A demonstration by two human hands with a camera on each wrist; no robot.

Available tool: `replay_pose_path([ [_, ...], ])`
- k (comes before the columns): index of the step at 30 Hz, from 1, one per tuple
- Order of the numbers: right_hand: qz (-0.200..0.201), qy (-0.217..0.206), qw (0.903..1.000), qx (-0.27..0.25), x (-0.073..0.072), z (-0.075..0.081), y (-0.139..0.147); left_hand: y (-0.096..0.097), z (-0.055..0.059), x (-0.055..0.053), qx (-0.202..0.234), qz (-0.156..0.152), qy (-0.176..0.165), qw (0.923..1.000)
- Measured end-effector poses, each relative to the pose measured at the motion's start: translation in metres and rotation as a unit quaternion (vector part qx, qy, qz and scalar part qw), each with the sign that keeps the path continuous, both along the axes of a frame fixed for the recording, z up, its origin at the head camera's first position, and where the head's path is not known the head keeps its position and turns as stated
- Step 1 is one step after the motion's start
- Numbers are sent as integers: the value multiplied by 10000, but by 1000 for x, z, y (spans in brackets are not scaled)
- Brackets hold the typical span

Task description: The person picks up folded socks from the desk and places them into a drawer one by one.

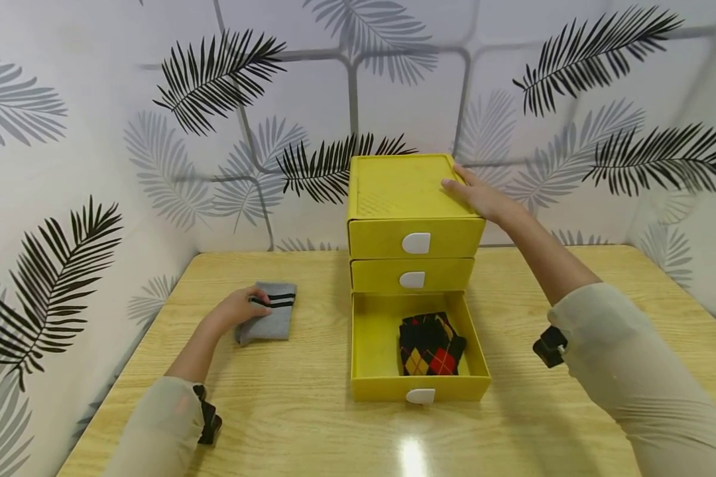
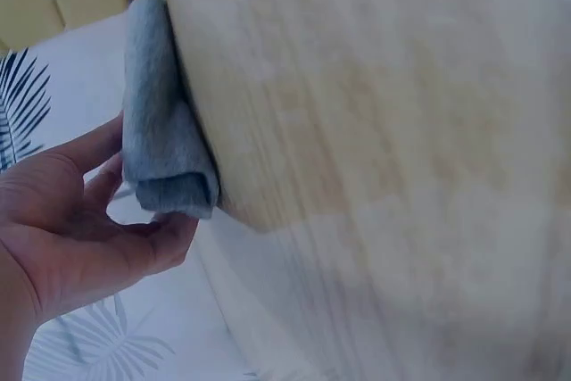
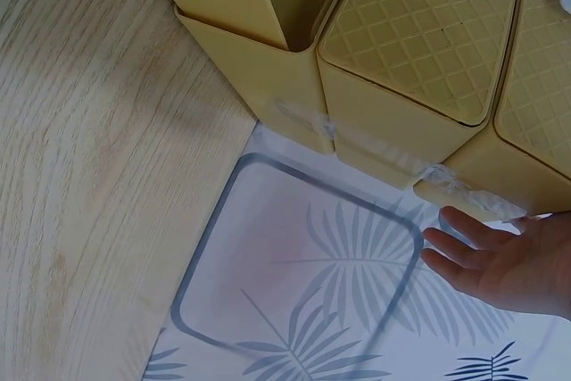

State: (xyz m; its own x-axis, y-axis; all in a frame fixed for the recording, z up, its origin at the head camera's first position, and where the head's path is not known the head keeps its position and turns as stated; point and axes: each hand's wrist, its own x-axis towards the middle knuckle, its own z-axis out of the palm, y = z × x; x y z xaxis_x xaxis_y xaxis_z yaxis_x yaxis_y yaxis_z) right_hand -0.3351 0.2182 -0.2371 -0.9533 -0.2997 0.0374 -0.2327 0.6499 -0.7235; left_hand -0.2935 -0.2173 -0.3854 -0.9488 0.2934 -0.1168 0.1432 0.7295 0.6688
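My left hand (image 1: 243, 307) pinches the left side of a folded grey sock (image 1: 277, 322) with two black stripes, at the left of the table. In the left wrist view the folded grey sock (image 2: 161, 104) appears edge-on, fingers at its near side. To the right stands a yellow drawer cabinet (image 1: 406, 182) with white handles. My right hand (image 1: 480, 193) rests at its upper right edge, fingers extended; the right wrist view shows these fingers (image 3: 473, 256) beside the cabinet's side. The pulled-out bottom drawer (image 1: 372, 338) holds a black, red and yellow argyle sock (image 1: 429, 344).
The cabinet's upper two drawers, top (image 1: 376, 240) and middle (image 1: 376, 275), are closed. A wall (image 1: 310, 99) with leaf-patterned covering rises behind the wooden table (image 1: 310, 424). Clear tape (image 3: 455, 185) runs along the cabinet's side.
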Motion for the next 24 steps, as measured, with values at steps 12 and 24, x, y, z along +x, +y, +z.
replay_pose_path([
  [12,-21,28,10000,-8,0,0,0,5,15,3,409,126,-1296,9906],
  [24,-16,-36,10000,9,1,1,0,-17,3,3,2417,19,-2474,9383],
])
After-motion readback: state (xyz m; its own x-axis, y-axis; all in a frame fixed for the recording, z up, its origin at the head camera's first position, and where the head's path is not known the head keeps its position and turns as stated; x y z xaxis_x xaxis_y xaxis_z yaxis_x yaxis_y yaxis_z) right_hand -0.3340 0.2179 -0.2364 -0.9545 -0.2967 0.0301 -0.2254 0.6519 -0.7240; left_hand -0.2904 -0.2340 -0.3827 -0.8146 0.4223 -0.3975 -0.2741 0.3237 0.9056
